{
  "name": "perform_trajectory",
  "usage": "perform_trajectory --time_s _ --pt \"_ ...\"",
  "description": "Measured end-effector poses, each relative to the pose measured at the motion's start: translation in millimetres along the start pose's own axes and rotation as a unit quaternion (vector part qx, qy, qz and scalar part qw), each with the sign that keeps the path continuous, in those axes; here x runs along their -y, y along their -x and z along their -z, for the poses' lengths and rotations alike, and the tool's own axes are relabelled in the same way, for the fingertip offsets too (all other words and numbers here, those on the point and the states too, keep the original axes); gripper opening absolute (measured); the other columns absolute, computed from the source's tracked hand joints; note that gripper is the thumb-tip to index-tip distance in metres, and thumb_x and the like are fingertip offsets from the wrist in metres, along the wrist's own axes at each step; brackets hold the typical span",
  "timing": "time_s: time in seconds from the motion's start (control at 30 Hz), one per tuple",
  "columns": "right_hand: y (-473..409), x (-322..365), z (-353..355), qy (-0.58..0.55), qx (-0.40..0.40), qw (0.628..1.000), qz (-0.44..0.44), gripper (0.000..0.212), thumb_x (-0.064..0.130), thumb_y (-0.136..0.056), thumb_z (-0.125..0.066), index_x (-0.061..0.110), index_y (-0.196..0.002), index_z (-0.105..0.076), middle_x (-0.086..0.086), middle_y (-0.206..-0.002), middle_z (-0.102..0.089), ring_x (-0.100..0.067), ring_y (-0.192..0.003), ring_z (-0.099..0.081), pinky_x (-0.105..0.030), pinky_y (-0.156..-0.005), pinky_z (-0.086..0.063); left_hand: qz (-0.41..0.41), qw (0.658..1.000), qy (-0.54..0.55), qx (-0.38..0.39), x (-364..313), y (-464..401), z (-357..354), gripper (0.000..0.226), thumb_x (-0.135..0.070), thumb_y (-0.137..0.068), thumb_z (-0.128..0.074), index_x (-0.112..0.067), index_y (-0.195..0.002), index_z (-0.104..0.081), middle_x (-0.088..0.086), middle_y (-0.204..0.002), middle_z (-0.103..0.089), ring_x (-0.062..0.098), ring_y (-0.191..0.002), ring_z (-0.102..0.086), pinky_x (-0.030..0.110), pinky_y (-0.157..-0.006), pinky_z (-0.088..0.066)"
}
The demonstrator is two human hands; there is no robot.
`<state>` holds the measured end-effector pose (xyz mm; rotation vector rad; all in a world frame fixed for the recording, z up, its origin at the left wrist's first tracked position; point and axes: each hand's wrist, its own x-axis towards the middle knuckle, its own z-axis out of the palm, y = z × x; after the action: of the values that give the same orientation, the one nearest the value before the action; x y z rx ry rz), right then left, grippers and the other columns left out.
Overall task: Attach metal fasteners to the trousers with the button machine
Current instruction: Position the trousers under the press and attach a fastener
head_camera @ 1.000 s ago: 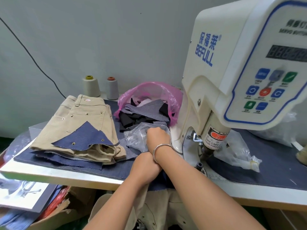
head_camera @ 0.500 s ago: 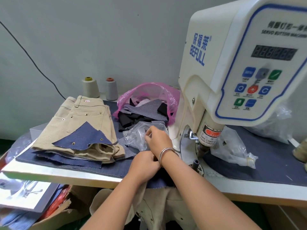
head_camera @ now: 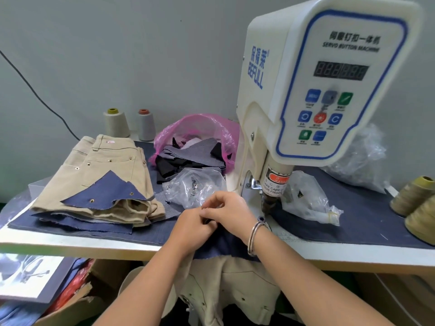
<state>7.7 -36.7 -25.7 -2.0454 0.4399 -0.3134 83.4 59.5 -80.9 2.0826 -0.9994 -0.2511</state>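
trousers (head_camera: 226,285): beige, hanging off table edge | button machine (head_camera: 306,90): white, upright on table

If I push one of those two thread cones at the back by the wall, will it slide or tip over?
Likely tip: the cream thread cone and the grey one stand upright, tall over a narrow base. Pushed low they might slide instead. Once down, a tapered cone would probably roll in a curve, not straight.
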Motion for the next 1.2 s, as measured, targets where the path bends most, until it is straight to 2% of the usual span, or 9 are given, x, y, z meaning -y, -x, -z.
perform_trajectory --time_s 0.1,0.2,0.27,0.37,0.47,0.57,0.7,0.87,1.2 --pt "-1.7 0.8 2.0 -0.098 0.034 0.994 -0.043 0.015 -0.001 -0.079 -0.071 0.012 -0.075 -0.064 0.012 -0.054 -0.058 0.008 -0.040 -0.049 -0.005 -0.043 -0.035 -0.007 1.000 -0.020 -0.016 -1.2 1.9 -1.4 0.026 -0.013 -0.078 -0.061 -0.027 -0.058 -0.051 -0.009 -0.053 -0.054 0.008 -0.057 -0.046 0.017 -0.051 -0.030" --pt "-4.1 -2.7 1.4 -0.110 0.039 0.992 -0.055 0.019 0.000 -0.082 -0.069 0.017 -0.073 -0.064 0.018 -0.039 -0.053 0.006 -0.036 -0.047 -0.005 -0.039 -0.032 -0.014 0.999 -0.034 -0.016 -2.6 1.7 -2.2 0.027 -0.016 -0.077 -0.060 -0.028 -0.056 -0.049 -0.007 -0.056 -0.057 0.011 -0.059 -0.046 0.023 -0.051 -0.025" --pt "-5.0 -5.7 -0.3 -0.102 0.038 0.993 -0.047 0.020 0.003 -0.083 -0.068 0.019 -0.071 -0.064 0.019 -0.042 -0.055 0.007 -0.038 -0.049 -0.004 -0.041 -0.034 -0.010 0.999 -0.036 -0.016 -2.1 2.0 -1.9 0.033 -0.016 -0.077 -0.061 -0.034 -0.053 -0.047 -0.009 -0.052 -0.053 0.013 -0.060 -0.048 0.023 -0.051 -0.025" --pt "-3.5 -8.0 -2.5 -0.095 0.038 0.994 -0.034 0.021 0.006 -0.084 -0.067 0.021 -0.070 -0.063 0.019 -0.045 -0.058 0.008 -0.040 -0.050 -0.004 -0.042 -0.035 -0.008 0.999 -0.039 -0.011 -1.3 2.1 -1.6 0.015 -0.017 -0.079 -0.062 -0.026 -0.067 -0.062 -0.003 -0.063 -0.063 0.017 -0.068 -0.057 0.025 -0.055 -0.031" --pt "-1.0 -6.1 -3.3 -0.105 0.019 0.994 -0.029 0.013 0.007 -0.086 -0.065 0.015 -0.076 -0.067 0.013 -0.056 -0.062 0.007 -0.047 -0.053 -0.005 -0.047 -0.037 -0.018 0.999 -0.036 -0.014 -0.4 1.4 -1.6 0.024 -0.019 -0.081 -0.061 -0.034 -0.063 -0.054 -0.009 -0.059 -0.058 0.015 -0.065 -0.053 0.018 -0.052 -0.031" --pt "12.9 -4.8 -3.8 -0.137 -0.041 0.990 -0.007 0.011 0.007 -0.086 -0.065 0.014 -0.078 -0.068 0.005 -0.070 -0.065 0.002 -0.061 -0.058 -0.011 -0.060 -0.042 -0.024 0.999 -0.030 -0.010 0.0 0.6 -2.2 0.009 -0.022 -0.079 -0.058 -0.028 -0.075 -0.062 -0.004 -0.066 -0.063 0.015 -0.067 -0.055 0.027 -0.060 -0.040" --pt "58.2 -18.6 12.5 -0.115 -0.133 0.983 0.055 0.024 0.009 -0.084 -0.068 0.029 -0.071 -0.068 0.012 -0.071 -0.069 0.003 -0.068 -0.061 -0.010 -0.067 -0.044 -0.028 0.999 -0.018 -0.020 3.2 -1.2 -3.5 0.015 -0.031 -0.068 -0.049 -0.019 -0.061 -0.045 -0.003 -0.054 -0.045 0.015 -0.058 -0.041 0.035 -0.060 -0.037" --pt "85.4 -49.4 50.8 -0.108 -0.237 0.965 0.019 0.017 0.008 -0.084 -0.068 0.023 -0.076 -0.071 0.009 -0.073 -0.070 -0.002 -0.067 -0.061 -0.011 -0.066 -0.046 -0.037 0.999 -0.009 -0.024 3.1 -2.9 -4.7 0.026 -0.026 -0.066 -0.051 -0.025 -0.054 -0.028 -0.006 -0.047 -0.035 0.010 -0.050 -0.030 0.030 -0.053 -0.026" --pt "62.4 -63.6 63.3 -0.037 -0.201 0.978 0.037 0.025 0.011 -0.084 -0.070 0.032 -0.070 -0.065 0.014 -0.067 -0.065 -0.001 -0.063 -0.056 -0.011 -0.065 -0.044 -0.035 0.999 -0.022 -0.036 5.3 -1.4 -5.8 0.038 -0.014 -0.073 -0.061 -0.027 -0.055 -0.030 -0.008 -0.047 -0.038 0.009 -0.050 -0.032 0.031 -0.053 -0.028"
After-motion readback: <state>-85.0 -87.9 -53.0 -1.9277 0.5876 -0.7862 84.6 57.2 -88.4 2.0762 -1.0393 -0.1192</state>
